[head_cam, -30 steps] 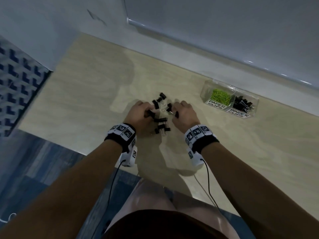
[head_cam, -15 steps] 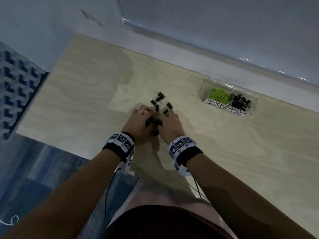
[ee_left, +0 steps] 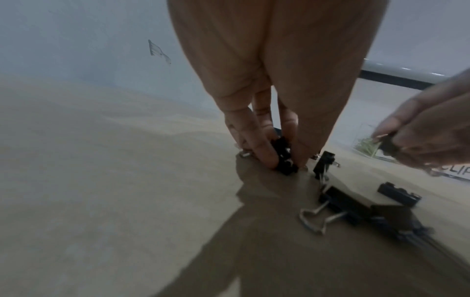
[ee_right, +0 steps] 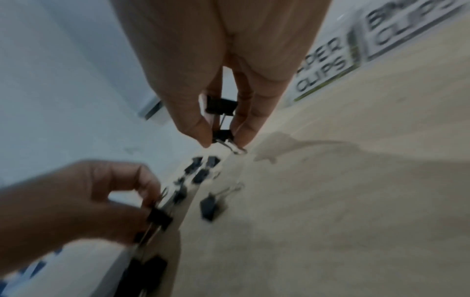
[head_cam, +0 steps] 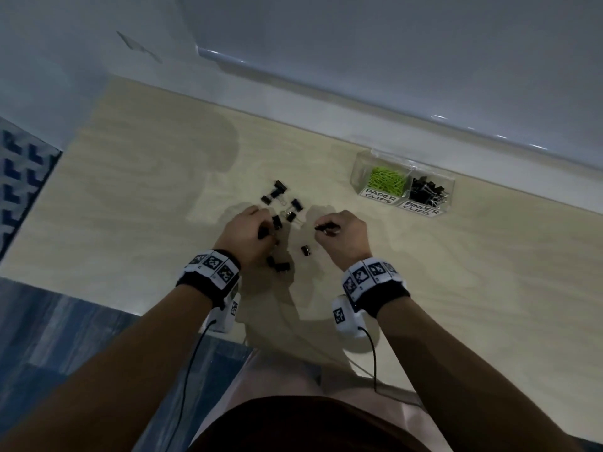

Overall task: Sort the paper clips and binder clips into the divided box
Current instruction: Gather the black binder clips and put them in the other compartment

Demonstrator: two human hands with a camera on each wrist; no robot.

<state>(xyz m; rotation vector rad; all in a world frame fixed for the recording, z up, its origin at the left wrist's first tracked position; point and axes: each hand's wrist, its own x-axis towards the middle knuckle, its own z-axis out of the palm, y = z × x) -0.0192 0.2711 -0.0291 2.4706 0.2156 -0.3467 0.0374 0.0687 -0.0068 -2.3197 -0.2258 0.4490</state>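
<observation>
Black metal binder clips [head_cam: 283, 203] lie scattered on the pale wooden tabletop [head_cam: 130, 203], well left of the clear divided plastic box [head_cam: 403, 185]. A moment ago both hands met over the pile; now the right hand [head_cam: 342, 231] has drawn away toward the box, pinching what seem two clips (blurred), likely bound for its black-filled compartment. The left hand [head_cam: 244, 233] pinches another against the tabletop.

Head view looks steeply down; both wrist views skim close, sharing the binder clips [head_cam: 283, 208]
</observation>
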